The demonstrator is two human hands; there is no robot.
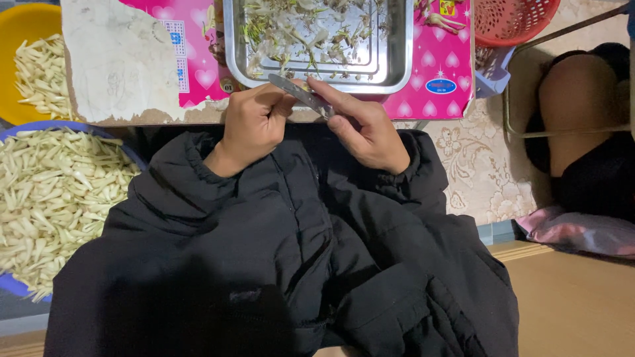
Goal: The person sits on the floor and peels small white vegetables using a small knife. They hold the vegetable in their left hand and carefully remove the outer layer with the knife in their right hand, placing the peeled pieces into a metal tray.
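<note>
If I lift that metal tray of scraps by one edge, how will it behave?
The metal tray looks rigid and thin-walled, so probably light. Its smooth raised rim may feel slippery. The loose scraps inside would likely slide toward the low side.

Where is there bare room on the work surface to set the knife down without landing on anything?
The pale worn patch, bordered by the yellow bowl, the pink sheet and the near edge, is bare. The steel tray is littered with trimmings, and both hands, left and right, crowd its near rim with the knife.
</note>
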